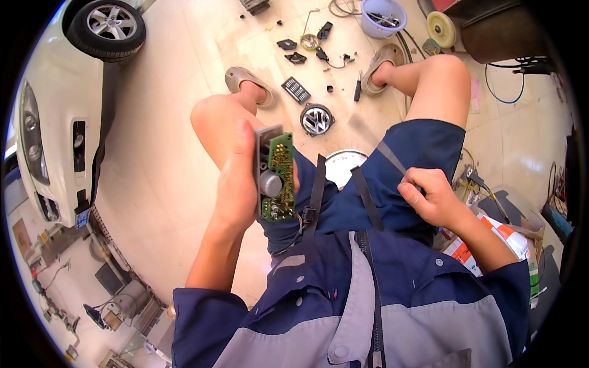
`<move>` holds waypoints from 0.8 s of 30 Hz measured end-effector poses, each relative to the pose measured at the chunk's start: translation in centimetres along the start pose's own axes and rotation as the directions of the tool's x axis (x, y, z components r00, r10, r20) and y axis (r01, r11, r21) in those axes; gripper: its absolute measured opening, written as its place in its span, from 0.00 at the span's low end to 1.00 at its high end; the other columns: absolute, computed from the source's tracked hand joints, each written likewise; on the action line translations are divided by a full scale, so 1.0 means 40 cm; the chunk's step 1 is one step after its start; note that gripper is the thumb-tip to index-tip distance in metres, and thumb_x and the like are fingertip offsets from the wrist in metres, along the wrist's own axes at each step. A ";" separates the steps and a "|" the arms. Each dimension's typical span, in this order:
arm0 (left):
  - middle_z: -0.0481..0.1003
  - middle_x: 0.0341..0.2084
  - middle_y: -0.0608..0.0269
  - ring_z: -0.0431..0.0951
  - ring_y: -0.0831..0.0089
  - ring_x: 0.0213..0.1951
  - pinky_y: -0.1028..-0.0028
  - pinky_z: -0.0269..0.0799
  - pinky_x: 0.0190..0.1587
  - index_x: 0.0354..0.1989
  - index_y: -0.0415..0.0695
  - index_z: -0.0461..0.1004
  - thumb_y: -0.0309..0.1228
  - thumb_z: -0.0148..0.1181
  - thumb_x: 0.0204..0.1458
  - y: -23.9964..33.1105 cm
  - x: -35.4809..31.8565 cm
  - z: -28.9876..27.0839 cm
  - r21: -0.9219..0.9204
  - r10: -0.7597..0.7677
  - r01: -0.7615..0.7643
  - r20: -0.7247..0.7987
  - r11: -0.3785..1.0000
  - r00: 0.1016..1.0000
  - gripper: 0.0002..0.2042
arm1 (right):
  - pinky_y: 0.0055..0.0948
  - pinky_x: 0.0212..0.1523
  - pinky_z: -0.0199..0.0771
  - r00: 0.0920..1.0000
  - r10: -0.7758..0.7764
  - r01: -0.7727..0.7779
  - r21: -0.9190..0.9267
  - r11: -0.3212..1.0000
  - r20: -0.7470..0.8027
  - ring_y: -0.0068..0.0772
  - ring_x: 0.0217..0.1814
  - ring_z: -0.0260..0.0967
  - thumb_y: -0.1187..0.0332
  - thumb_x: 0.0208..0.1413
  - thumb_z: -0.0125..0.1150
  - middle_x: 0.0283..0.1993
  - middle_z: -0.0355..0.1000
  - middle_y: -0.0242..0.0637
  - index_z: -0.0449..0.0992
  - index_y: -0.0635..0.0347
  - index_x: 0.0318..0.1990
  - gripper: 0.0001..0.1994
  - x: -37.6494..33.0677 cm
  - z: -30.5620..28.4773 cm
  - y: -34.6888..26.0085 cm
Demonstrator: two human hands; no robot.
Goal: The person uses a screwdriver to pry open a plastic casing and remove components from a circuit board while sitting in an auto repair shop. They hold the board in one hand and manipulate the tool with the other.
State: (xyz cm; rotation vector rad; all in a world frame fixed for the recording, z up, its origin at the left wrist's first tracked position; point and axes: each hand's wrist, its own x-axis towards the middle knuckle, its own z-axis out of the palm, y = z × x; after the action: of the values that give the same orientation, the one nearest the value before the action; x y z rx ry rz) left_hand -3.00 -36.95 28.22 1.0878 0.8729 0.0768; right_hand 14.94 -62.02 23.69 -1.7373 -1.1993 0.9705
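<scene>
My left hand (238, 178) is raised over my left thigh, its fingers wrapped round a green circuit board (281, 184) set in a grey metal housing. A silver round can-shaped component (270, 183) stands out from the board, among rows of gold solder points. My right hand (431, 195) is closed on a thin flat grey metal tool (391, 157) above my right thigh. The tool slants up and left; its far end is blurred, so its kind is unclear. Board and tool are apart.
On the floor ahead lie a round black-and-silver emblem (317, 119), a black slotted part (296, 90), a screwdriver (358, 87) and several small black parts. A lilac bucket (383, 18) of tools stands beyond. A white car (67, 122) is at left; boxes and cables at right.
</scene>
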 end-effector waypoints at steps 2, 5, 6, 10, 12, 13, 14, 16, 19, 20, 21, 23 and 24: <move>0.72 0.15 0.57 0.72 0.70 0.17 0.73 0.70 0.22 0.28 0.40 0.72 0.56 0.26 0.64 0.026 0.002 -0.001 0.004 0.060 -0.060 -0.019 0.998 0.998 0.33 | 0.24 0.17 0.60 0.961 0.271 -0.241 0.305 0.921 -0.059 0.25 0.14 0.62 0.67 0.59 0.59 0.19 0.66 0.33 0.72 0.62 0.33 0.08 0.030 0.000 -0.043; 0.73 0.22 0.60 0.71 0.75 0.25 0.76 0.68 0.30 0.33 0.40 0.72 0.53 0.29 0.66 0.054 -0.024 0.021 0.073 0.002 0.003 -0.060 0.997 0.998 0.30 | 0.14 0.16 0.58 0.919 0.388 -0.279 0.570 0.773 -0.077 0.13 0.14 0.60 0.67 0.60 0.59 0.29 0.71 0.31 0.73 0.64 0.39 0.08 0.128 0.021 -0.141; 0.73 0.25 0.62 0.70 0.78 0.28 0.77 0.66 0.33 0.35 0.40 0.72 0.52 0.30 0.66 0.058 -0.032 0.020 0.104 -0.028 0.033 -0.053 0.994 0.998 0.29 | 0.14 0.16 0.58 0.931 0.362 -0.271 0.596 0.755 -0.036 0.13 0.14 0.60 0.66 0.59 0.60 0.28 0.71 0.31 0.73 0.65 0.40 0.10 0.167 0.028 -0.175; 0.70 0.29 0.68 0.66 0.83 0.32 0.80 0.62 0.36 0.41 0.39 0.70 0.41 0.35 0.69 0.045 -0.024 0.035 0.215 0.133 -0.159 0.133 0.964 0.982 0.20 | 0.15 0.15 0.57 0.942 0.328 -0.298 0.626 0.721 0.071 0.12 0.14 0.61 0.58 0.54 0.67 0.23 0.69 0.27 0.73 0.65 0.45 0.20 0.244 0.050 -0.249; 0.70 0.29 0.68 0.66 0.83 0.32 0.80 0.63 0.36 0.40 0.38 0.70 0.40 0.36 0.69 0.043 -0.025 0.047 0.247 0.180 -0.207 0.127 0.947 0.976 0.18 | 0.15 0.15 0.57 0.948 0.315 -0.279 0.610 0.741 0.051 0.12 0.13 0.60 0.58 0.54 0.67 0.22 0.68 0.26 0.72 0.66 0.45 0.20 0.248 0.055 -0.253; 0.70 0.29 0.68 0.66 0.83 0.32 0.80 0.63 0.36 0.40 0.38 0.70 0.39 0.37 0.69 0.043 -0.028 0.048 0.264 0.204 -0.228 0.116 0.937 0.972 0.18 | 0.15 0.15 0.57 0.952 0.302 -0.265 0.601 0.754 0.041 0.12 0.13 0.60 0.59 0.55 0.67 0.22 0.68 0.26 0.72 0.66 0.45 0.20 0.249 0.059 -0.251; 0.70 0.29 0.68 0.65 0.84 0.31 0.79 0.63 0.35 0.39 0.37 0.70 0.38 0.40 0.68 0.040 -0.027 0.044 0.238 0.197 -0.220 0.117 0.946 0.973 0.16 | 0.15 0.15 0.57 0.949 0.304 -0.292 0.610 0.737 0.088 0.12 0.13 0.60 0.59 0.55 0.67 0.22 0.68 0.27 0.72 0.67 0.46 0.20 0.250 0.056 -0.249; 0.70 0.30 0.68 0.66 0.83 0.32 0.78 0.64 0.36 0.40 0.37 0.71 0.38 0.49 0.65 0.032 -0.025 0.033 0.248 0.162 -0.181 0.097 0.952 0.982 0.14 | 0.16 0.15 0.57 0.933 0.312 -0.352 0.619 0.702 0.177 0.13 0.14 0.61 0.60 0.55 0.66 0.24 0.69 0.28 0.71 0.67 0.47 0.20 0.248 0.047 -0.241; 0.72 0.31 0.66 0.69 0.81 0.34 0.77 0.66 0.38 0.41 0.38 0.71 0.36 0.62 0.55 0.031 -0.024 0.018 0.334 0.213 -0.252 0.151 0.908 0.965 0.14 | 0.16 0.14 0.58 0.935 0.300 -0.344 0.681 0.646 0.188 0.13 0.14 0.62 0.61 0.56 0.66 0.25 0.70 0.29 0.70 0.68 0.48 0.20 0.248 0.058 -0.231; 0.73 0.32 0.66 0.70 0.80 0.35 0.77 0.66 0.39 0.41 0.38 0.71 0.35 0.67 0.52 0.030 -0.024 0.015 0.371 0.245 -0.298 0.185 0.879 0.952 0.16 | 0.16 0.14 0.58 0.934 0.304 -0.347 0.684 0.641 0.189 0.13 0.14 0.62 0.62 0.56 0.66 0.25 0.70 0.29 0.70 0.68 0.48 0.20 0.247 0.059 -0.229; 0.73 0.32 0.65 0.71 0.79 0.36 0.76 0.67 0.39 0.41 0.38 0.71 0.34 0.69 0.49 0.028 -0.023 0.013 0.376 0.236 -0.286 0.174 0.881 0.956 0.17 | 0.16 0.14 0.58 0.933 0.306 -0.349 0.689 0.635 0.191 0.13 0.15 0.62 0.62 0.55 0.66 0.25 0.70 0.29 0.70 0.67 0.48 0.20 0.246 0.061 -0.228; 0.74 0.34 0.64 0.73 0.77 0.38 0.75 0.67 0.41 0.42 0.38 0.72 0.32 0.73 0.42 0.021 -0.021 0.010 0.386 0.219 -0.263 0.153 0.884 0.964 0.21 | 0.16 0.15 0.57 0.936 0.296 -0.341 0.697 0.631 0.191 0.13 0.15 0.61 0.62 0.55 0.67 0.25 0.69 0.29 0.70 0.66 0.47 0.19 0.241 0.067 -0.220; 0.76 0.34 0.63 0.75 0.77 0.38 0.76 0.69 0.40 0.42 0.38 0.72 0.29 0.74 0.40 0.018 -0.025 0.012 0.360 0.240 -0.267 0.121 0.894 0.963 0.21 | 0.16 0.15 0.56 0.941 0.280 -0.329 0.700 0.634 0.189 0.12 0.15 0.60 0.62 0.54 0.67 0.25 0.69 0.28 0.71 0.65 0.44 0.18 0.235 0.070 -0.213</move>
State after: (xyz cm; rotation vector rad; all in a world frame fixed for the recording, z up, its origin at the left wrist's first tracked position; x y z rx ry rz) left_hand -3.08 -37.41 29.46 1.5531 0.6885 0.0895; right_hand 11.91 -50.55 28.94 -1.2573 -0.4120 1.4703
